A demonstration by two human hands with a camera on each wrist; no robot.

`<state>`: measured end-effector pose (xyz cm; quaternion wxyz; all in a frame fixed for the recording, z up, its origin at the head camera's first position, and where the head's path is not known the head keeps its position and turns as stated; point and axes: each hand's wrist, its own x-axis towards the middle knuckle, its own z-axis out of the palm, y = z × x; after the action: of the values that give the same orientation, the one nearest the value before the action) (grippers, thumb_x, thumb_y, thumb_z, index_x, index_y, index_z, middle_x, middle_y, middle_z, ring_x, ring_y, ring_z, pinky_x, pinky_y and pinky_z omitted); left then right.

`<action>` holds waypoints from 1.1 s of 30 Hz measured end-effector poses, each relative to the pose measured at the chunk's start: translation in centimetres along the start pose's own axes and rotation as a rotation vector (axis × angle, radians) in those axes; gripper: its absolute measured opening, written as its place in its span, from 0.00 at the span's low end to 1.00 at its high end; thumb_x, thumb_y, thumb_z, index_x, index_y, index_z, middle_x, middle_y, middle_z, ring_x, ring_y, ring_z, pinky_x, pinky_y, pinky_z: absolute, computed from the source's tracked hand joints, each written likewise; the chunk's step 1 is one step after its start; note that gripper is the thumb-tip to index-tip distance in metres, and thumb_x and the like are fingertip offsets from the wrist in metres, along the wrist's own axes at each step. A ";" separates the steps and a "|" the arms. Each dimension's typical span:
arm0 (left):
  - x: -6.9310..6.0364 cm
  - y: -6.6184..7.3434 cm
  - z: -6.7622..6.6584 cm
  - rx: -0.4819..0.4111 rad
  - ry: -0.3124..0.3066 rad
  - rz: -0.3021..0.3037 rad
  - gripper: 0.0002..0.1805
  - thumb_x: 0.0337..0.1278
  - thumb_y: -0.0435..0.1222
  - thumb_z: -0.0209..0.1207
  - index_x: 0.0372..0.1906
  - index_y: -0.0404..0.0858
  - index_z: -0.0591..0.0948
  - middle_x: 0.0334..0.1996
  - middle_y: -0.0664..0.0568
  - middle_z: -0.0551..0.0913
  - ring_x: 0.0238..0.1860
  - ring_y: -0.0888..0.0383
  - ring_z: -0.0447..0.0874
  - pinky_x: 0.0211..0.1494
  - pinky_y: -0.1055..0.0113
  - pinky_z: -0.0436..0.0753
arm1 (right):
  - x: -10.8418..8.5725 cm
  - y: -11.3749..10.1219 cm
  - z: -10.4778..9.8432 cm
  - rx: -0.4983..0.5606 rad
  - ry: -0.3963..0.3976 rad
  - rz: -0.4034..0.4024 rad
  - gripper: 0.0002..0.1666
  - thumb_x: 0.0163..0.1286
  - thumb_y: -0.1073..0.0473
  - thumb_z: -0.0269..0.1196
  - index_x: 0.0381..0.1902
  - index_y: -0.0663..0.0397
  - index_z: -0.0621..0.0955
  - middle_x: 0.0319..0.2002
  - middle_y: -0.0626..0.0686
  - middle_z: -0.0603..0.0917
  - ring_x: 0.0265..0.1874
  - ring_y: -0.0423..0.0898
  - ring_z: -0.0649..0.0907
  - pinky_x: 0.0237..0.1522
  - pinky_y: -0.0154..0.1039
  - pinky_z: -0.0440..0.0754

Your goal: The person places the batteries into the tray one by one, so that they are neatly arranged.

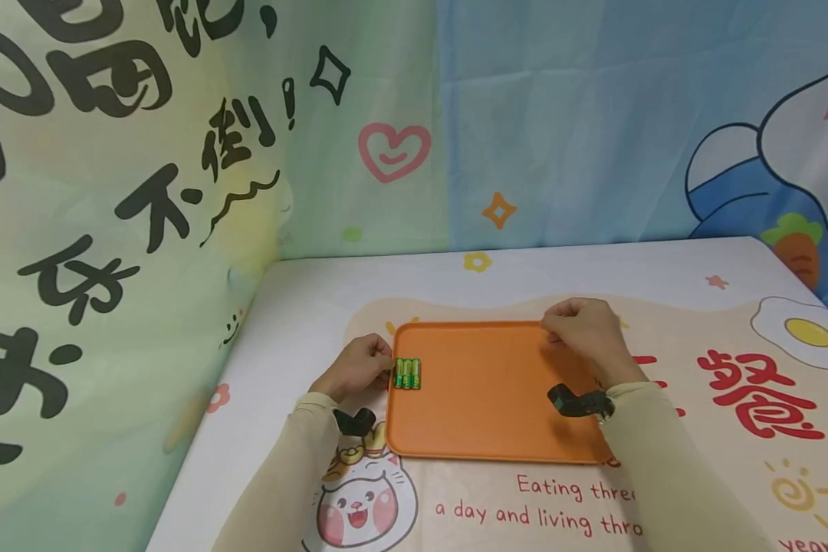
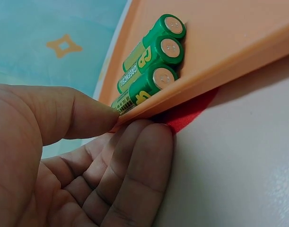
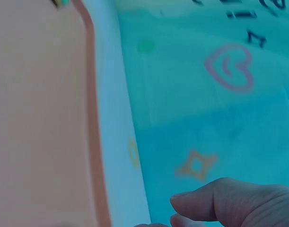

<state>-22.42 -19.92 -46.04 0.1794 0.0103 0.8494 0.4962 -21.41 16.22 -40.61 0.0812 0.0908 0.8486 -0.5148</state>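
An orange tray (image 1: 490, 399) lies on the table, with three green batteries (image 1: 408, 373) side by side near its left edge. The left hand (image 1: 359, 366) pinches that edge beside the batteries; in the left wrist view the thumb of the left hand (image 2: 78, 151) lies on the rim and its fingers lie under it, close to the batteries (image 2: 151, 59). At the tray's far edge, toward the right corner, is the right hand (image 1: 586, 333), thumb and fingers close together. The right wrist view shows the right hand (image 3: 239, 203) beyond the tray (image 3: 40, 132); its contact with the rim is hidden there.
A printed cloth (image 1: 524, 502) with red lettering and cartoon figures covers the table. Behind the table hangs a patterned curtain (image 1: 566, 138), which continues along the left side. Dark wrist mounts sit at both sleeves, the right one above the tray.
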 end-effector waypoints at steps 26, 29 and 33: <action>-0.1 0.0 0.0 -0.007 -0.004 0.006 0.04 0.67 0.30 0.57 0.42 0.33 0.77 0.32 0.46 0.81 0.31 0.55 0.84 0.37 0.65 0.85 | -2.1 8.4 -6.8 -0.140 -0.013 0.256 0.28 0.72 0.51 0.64 0.56 0.72 0.78 0.32 0.54 0.87 0.31 0.51 0.84 0.33 0.39 0.85; 0.0 0.0 0.0 -0.007 -0.006 0.012 0.04 0.67 0.30 0.57 0.42 0.33 0.77 0.32 0.46 0.81 0.31 0.55 0.84 0.37 0.64 0.86 | -2.1 8.3 -6.7 -0.165 -0.016 0.260 0.26 0.71 0.52 0.65 0.52 0.72 0.80 0.30 0.54 0.86 0.29 0.51 0.83 0.33 0.39 0.84; 0.0 0.1 0.0 -0.010 -0.005 0.015 0.04 0.67 0.30 0.57 0.42 0.33 0.77 0.32 0.46 0.80 0.31 0.55 0.85 0.37 0.64 0.85 | -2.1 8.1 -6.6 -0.220 -0.024 0.267 0.24 0.70 0.52 0.67 0.47 0.71 0.81 0.28 0.54 0.84 0.28 0.51 0.83 0.32 0.38 0.83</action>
<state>-22.40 -19.86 -46.01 0.1779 0.0171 0.8465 0.5016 -17.71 25.54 -44.04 0.1683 0.1872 0.8791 -0.4047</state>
